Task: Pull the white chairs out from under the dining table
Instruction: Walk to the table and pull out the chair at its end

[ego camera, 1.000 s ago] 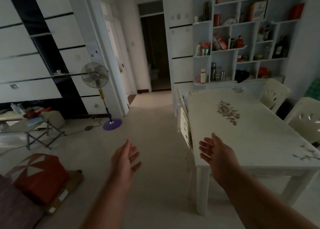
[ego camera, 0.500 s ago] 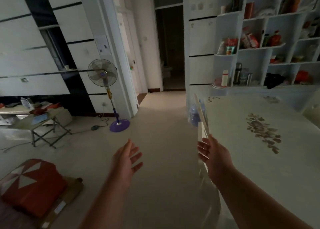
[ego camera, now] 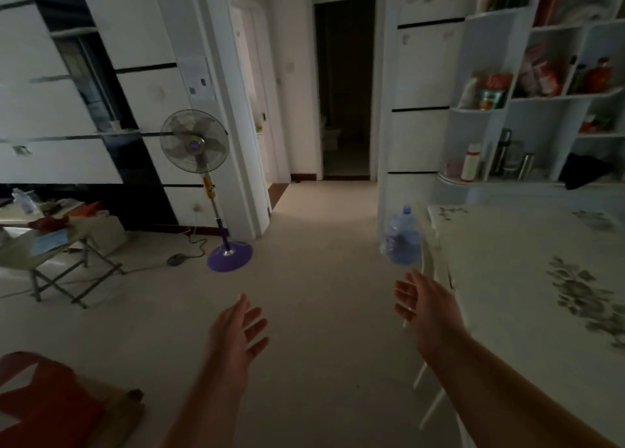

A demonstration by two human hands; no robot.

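Observation:
The white dining table [ego camera: 514, 278] with a dark flower print fills the right side. A white chair [ego camera: 434, 265] is tucked against the table's left edge; only its thin backrest edge and its legs near the floor show. My right hand [ego camera: 424, 307] is held out with fingers apart, right beside the backrest's near end, holding nothing. Whether it touches the chair cannot be told. My left hand [ego camera: 236, 329] hovers over the bare floor, fingers spread and empty, well left of the chair.
A blue water jug [ego camera: 402, 238] stands on the floor beyond the chair. A standing fan [ego camera: 196, 146] with a purple base and its cord are at left centre. A folding table [ego camera: 50, 244] with clutter and a red cushion [ego camera: 44, 407] lie left. White shelves [ego camera: 541, 109] rise behind the table.
The view has moved forward and left along the table's side, so the chair and table loom larger and the far chairs are out of view. Both hands stay open; the right one is nearer the backrest.

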